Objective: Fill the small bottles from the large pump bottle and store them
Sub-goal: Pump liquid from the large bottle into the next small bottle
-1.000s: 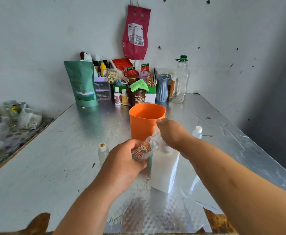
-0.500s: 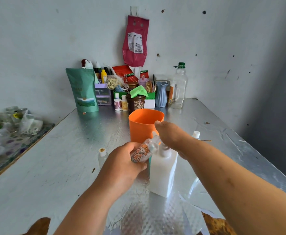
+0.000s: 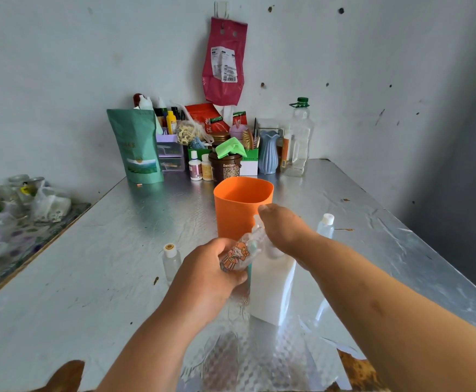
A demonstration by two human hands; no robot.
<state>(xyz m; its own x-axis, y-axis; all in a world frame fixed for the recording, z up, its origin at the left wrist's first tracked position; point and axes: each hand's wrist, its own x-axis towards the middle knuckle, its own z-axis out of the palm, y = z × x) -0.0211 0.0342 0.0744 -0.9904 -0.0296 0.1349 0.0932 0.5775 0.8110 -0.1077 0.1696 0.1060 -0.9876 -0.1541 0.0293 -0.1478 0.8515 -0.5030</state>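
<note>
Head view. Against the frames of a second ago, almost nothing is altered: the left hand [image 3: 203,275] is still wrapped round the small bottle [image 3: 238,254], which is held tilted with its mouth up toward the spout of the pump bottle [image 3: 273,292]. The right hand [image 3: 283,230] still lies palm-down over the pump head; whether its fingers curl round the head cannot be told. Only the viewpoint has shifted slightly. Filling of this bottle is therefore judged to be in progress; the level inside cannot be read. Storage is judged to be pending: a second bottle [image 3: 171,261] stands left of the hands and a capped bottle [image 3: 326,226] to their right, both outside the orange cup [image 3: 239,210], which is set just behind the pump bottle. Open tabletop [image 3: 104,264] is left on both sides. Its side edges lie well apart from the hands, and clutter [image 3: 225,154] is confined to the back wall.
</note>
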